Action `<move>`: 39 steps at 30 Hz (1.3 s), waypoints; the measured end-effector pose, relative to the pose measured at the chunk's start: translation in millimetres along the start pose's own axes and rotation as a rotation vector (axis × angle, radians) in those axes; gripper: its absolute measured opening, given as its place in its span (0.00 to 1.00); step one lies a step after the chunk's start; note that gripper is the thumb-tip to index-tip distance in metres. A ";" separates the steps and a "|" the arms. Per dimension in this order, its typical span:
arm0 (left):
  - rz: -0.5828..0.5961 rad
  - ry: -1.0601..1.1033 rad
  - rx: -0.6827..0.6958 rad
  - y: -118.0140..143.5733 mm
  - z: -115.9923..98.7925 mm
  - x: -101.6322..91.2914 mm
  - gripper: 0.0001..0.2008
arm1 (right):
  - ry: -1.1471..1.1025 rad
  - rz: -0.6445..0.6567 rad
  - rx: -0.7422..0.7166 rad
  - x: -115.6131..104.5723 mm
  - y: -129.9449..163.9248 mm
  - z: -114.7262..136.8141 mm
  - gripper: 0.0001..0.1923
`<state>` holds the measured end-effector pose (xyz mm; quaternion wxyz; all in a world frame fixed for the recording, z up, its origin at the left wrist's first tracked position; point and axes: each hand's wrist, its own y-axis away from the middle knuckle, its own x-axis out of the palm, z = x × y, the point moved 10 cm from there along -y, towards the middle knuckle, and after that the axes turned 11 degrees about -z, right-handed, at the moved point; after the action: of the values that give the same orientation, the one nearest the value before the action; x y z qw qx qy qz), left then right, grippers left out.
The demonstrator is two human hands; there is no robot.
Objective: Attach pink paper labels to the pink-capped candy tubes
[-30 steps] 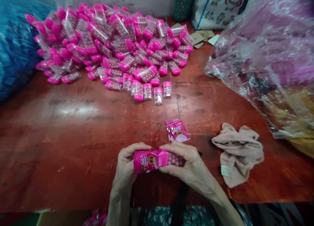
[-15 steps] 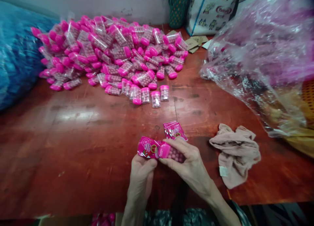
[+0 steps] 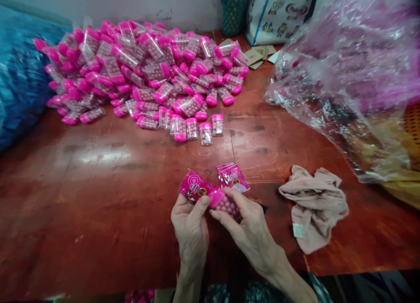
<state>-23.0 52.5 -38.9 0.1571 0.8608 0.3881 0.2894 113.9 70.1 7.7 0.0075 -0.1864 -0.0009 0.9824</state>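
Between the fingers and thumb of my left hand is a printed pink sleeve label, tilted up to the left. My right hand grips a small clear candy bottle filled with pink balls. The bottle's pink cap points left and meets the label's right end; how far it sits inside the label I cannot tell. Just behind my right hand, a small stack of pink labels lies on the table. Farther back is a large pile of similar pink-capped bottles.
A crumpled beige cloth lies on the wooden table to the right. Behind it spreads a clear plastic bag. A blue bag stands far left. Cardboard pieces and a printed white bag are at the back.
The label's left end has tilted upward, and the bottle has turned so its cap sits higher than its base. My left thumb has moved up against the label beside the cap.
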 end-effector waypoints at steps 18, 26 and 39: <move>0.068 -0.010 -0.172 -8.8 21.6 3.2 0.14 | 0.017 -0.111 -0.189 5.0 3.6 10.1 0.18; 0.030 0.006 -0.265 -10.9 35.1 -2.5 0.12 | 0.074 -0.137 -0.224 7.6 3.1 9.3 0.15; 0.029 0.062 -0.243 -11.8 31.9 -3.0 0.11 | 0.109 -0.134 -0.308 11.8 6.1 12.9 0.15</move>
<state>-11.6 56.5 -70.8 0.2438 0.8316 0.3423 0.3631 98.1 64.2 15.3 0.0443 -0.2379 -0.1637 0.9564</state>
